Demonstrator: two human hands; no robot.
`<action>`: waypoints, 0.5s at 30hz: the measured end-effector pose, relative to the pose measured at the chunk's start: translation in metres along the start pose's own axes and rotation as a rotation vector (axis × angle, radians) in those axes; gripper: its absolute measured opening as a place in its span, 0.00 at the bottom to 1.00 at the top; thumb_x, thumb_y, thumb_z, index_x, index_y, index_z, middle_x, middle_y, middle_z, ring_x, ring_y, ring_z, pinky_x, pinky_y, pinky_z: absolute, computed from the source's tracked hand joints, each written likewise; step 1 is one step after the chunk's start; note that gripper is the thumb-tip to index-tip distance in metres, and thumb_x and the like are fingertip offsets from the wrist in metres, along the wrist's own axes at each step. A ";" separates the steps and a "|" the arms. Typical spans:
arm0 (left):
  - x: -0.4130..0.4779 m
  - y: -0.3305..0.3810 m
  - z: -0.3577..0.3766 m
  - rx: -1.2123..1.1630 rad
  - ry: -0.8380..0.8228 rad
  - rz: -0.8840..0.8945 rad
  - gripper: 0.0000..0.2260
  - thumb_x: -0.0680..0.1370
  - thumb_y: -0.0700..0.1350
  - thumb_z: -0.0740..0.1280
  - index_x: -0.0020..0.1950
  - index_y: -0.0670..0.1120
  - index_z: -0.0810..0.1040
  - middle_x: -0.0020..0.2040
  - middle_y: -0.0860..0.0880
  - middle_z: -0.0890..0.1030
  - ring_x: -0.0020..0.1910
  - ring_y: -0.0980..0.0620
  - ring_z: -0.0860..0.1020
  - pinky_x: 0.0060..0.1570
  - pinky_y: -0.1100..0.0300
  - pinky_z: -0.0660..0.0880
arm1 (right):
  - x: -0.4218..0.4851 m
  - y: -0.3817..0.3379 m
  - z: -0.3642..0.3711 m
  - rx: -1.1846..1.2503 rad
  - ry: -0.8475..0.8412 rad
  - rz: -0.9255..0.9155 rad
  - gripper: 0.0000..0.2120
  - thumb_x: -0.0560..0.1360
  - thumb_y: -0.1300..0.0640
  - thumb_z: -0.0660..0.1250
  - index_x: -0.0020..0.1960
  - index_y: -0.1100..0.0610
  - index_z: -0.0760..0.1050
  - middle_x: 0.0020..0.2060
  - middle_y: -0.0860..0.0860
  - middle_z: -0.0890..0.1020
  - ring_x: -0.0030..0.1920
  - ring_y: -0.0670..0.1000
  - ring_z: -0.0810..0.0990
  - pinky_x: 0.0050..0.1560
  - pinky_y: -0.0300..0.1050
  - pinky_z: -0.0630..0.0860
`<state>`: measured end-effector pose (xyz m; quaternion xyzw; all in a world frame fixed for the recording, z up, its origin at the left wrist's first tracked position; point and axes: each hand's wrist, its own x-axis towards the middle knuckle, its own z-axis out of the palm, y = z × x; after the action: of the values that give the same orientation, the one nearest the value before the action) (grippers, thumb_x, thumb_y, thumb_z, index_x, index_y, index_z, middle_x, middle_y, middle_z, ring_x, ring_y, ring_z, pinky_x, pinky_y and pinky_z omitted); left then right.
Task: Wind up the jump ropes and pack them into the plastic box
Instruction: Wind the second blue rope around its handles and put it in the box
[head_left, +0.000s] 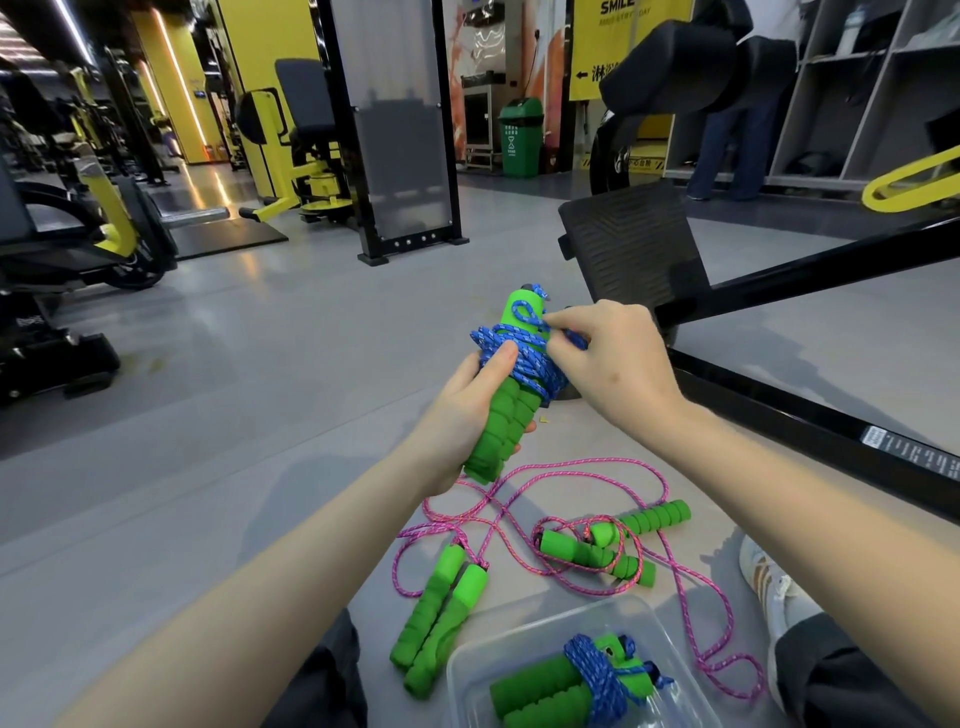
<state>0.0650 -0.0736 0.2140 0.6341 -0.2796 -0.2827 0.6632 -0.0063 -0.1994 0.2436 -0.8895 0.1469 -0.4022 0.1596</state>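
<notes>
1. Our left hand (462, 415) grips the paired green handles (498, 436) above the floor, with the thumb pressing the blue rope (524, 358) coils. That pressure should stop the coils slipping.
2. Our right hand (613, 358) has its fingers (566, 325) pinching the loose end near the handle tops. We tuck it tightly under a turn.
3. Then we lay it in the plastic box (475, 675) beside the wound bundle (582, 675).

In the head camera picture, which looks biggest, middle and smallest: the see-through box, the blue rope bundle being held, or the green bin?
1. Clear plastic box, partly cut off by the frame edge.
2. Held green-handled jump rope wound in blue cord.
3. Green plastic bin; it is far away, so true size is unsure.
</notes>
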 end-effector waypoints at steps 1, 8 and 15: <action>0.000 0.000 0.000 0.004 0.001 0.004 0.16 0.80 0.55 0.58 0.59 0.45 0.72 0.37 0.49 0.81 0.32 0.51 0.80 0.31 0.58 0.75 | 0.000 -0.001 -0.001 -0.075 -0.065 -0.047 0.13 0.74 0.59 0.60 0.52 0.60 0.81 0.43 0.60 0.82 0.47 0.61 0.77 0.46 0.54 0.75; 0.000 0.001 0.003 0.001 0.013 0.019 0.14 0.80 0.55 0.59 0.57 0.46 0.73 0.38 0.48 0.80 0.32 0.51 0.79 0.32 0.58 0.74 | -0.005 -0.010 -0.004 -0.096 -0.037 0.016 0.17 0.76 0.59 0.59 0.61 0.51 0.78 0.49 0.57 0.84 0.52 0.61 0.78 0.46 0.52 0.74; 0.000 -0.003 0.002 -0.042 0.063 0.001 0.12 0.80 0.54 0.60 0.56 0.47 0.73 0.39 0.48 0.81 0.31 0.51 0.79 0.31 0.58 0.74 | -0.004 -0.006 -0.001 -0.241 -0.220 -0.092 0.15 0.76 0.57 0.56 0.54 0.56 0.79 0.44 0.55 0.79 0.51 0.56 0.73 0.43 0.47 0.70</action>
<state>0.0635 -0.0745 0.2108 0.6283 -0.2529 -0.2681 0.6851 -0.0090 -0.1925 0.2442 -0.9466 0.1349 -0.2889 0.0480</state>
